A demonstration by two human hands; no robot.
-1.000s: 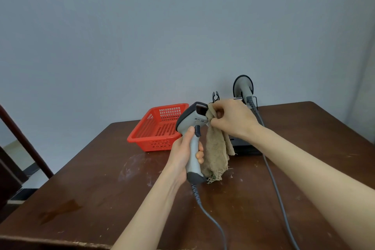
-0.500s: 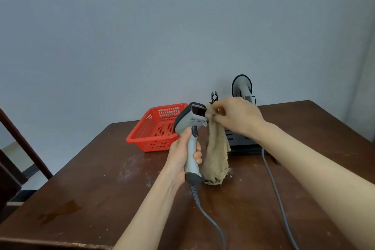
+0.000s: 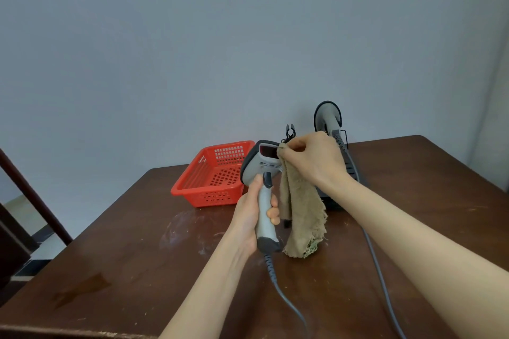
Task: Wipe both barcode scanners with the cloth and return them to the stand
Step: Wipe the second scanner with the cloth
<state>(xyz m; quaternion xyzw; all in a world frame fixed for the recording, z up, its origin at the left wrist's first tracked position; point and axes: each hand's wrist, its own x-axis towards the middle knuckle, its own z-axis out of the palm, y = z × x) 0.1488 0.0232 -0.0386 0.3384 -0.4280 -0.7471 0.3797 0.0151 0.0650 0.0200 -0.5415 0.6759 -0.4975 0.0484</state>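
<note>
Left hand [image 3: 249, 217]: gripping the scanner [image 3: 263, 173] by its handle, above the tabletop's [image 3: 137, 256] middle.
Right hand [image 3: 311, 158]: pinching the cloth [image 3: 301, 215] against its window.
Risk: the dangling cloth could snag the cable [image 3: 286, 300] and jerk my grip.

The held scanner [image 3: 263, 201] is light grey with a dark grey head and a dark red window. The cloth [image 3: 301, 209] is khaki, greenish at its frayed bottom. The second scanner [image 3: 327, 115] is grey, black-rimmed, on a black stand [image 3: 329, 202]. The basket [image 3: 212, 197] is red, gridded with holes. The surface [image 3: 137, 256] is dark brown with whitish scuffs.
</note>
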